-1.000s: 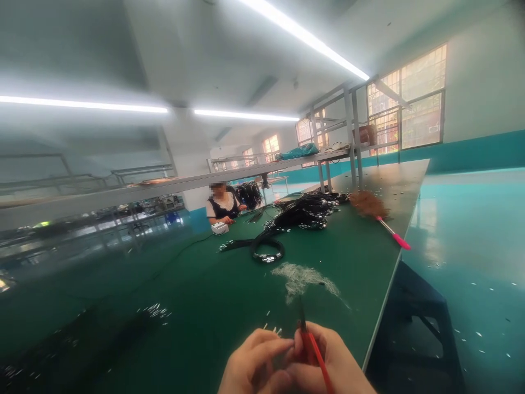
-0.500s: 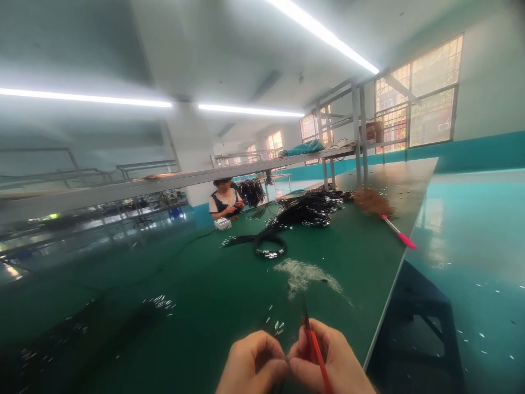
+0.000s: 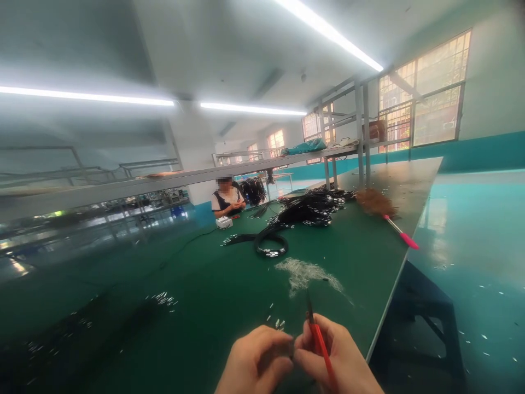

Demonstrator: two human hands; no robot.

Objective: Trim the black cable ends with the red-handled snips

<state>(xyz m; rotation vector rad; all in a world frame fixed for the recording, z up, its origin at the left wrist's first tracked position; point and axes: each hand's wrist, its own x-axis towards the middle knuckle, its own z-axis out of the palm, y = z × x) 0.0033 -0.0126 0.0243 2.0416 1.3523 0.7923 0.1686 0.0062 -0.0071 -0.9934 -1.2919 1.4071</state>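
Note:
My right hand (image 3: 326, 350) is closed around a slim tool with red handles (image 3: 322, 347) and a dark, narrow tip that points away from me; its exact kind is unclear. Just to its left, my left hand (image 3: 260, 358) is curled with thumb and fingertips close together. Whatever those fingertips pinch is too small or hidden to make out. Both hands are above the green tabletop (image 3: 197, 306), their fingertips nearly meeting. Small shiny metal-looking pieces (image 3: 279, 324) lie just beyond the left hand. Past the tool's tip spreads a heap of clear, thin scraps (image 3: 305, 273).
A coiled black cable bundle (image 3: 270, 245) lies before a large pile of black cables (image 3: 307, 207). Right of them rests a brown duster (image 3: 375, 203) with a pink handle. A person (image 3: 227, 200) sits across the table. A dark stool (image 3: 426, 317) stands beside the right edge.
My hands have drawn slightly apart at the fingertips, and the tool has shifted a little right and up. The person's hands across the table have moved slightly.

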